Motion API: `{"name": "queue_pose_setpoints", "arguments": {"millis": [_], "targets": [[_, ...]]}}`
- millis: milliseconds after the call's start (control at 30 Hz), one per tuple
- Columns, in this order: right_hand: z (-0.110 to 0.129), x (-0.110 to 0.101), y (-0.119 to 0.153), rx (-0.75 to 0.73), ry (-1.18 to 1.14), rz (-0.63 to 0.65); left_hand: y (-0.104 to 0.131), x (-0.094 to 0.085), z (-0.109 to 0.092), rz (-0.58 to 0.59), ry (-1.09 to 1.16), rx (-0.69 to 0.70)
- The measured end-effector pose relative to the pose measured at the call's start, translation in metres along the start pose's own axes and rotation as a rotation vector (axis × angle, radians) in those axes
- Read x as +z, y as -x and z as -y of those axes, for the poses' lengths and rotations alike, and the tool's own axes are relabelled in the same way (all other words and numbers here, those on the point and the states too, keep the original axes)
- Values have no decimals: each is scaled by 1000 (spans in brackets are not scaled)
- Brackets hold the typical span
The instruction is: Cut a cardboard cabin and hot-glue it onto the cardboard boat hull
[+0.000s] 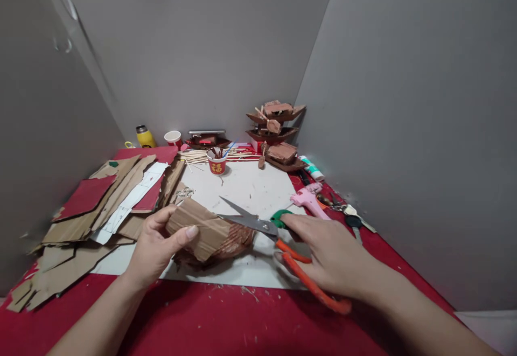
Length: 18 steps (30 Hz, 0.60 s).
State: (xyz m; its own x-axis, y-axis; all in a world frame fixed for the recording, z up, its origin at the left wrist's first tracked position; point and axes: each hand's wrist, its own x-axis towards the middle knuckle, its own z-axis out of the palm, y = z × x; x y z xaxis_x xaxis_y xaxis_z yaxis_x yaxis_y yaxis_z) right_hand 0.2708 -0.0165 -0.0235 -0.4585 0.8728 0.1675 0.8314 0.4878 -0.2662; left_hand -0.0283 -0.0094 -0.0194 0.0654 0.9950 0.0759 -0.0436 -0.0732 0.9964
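My left hand (155,248) pinches a small piece of corrugated cardboard (200,229) between thumb and fingers. My right hand (325,251) is wrapped around scissors (264,227) with orange handles. Their blades are spread, and the tips lie near the cardboard's right edge; whether they touch it I cannot tell. Below and behind the cardboard lies a brown ridged piece (238,242), partly covered by it. A green object (280,217) shows by my right fingers; its kind is unclear.
Cardboard sheets (76,232) pile up at the left. A red paper cup (217,163) stands on white paper (258,183), before thin sticks (194,155). Brown model boats (278,132) are stacked at the back right. A pink glue gun (309,200) and keys (353,218) lie right.
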Motion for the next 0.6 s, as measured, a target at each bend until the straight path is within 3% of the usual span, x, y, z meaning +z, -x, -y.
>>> {"name": "queue_pose_setpoints", "arguments": {"millis": [100,200,333,467,600], "targets": [[-4,-5,5,-57,-51,-103,2,-2,-4,-62,-49,93],[-2,-8,9,-136,-159,-127,5,-1,-5,-100,-192,224],[1,-6,9,-162,-269,-104,8,-3,4,-132,-384,552],[1,11,7,-55,-668,-92,10,-8,10,69,-531,885],[15,28,4,-40,-1269,-42,14,3,5,271,-598,942]]}}
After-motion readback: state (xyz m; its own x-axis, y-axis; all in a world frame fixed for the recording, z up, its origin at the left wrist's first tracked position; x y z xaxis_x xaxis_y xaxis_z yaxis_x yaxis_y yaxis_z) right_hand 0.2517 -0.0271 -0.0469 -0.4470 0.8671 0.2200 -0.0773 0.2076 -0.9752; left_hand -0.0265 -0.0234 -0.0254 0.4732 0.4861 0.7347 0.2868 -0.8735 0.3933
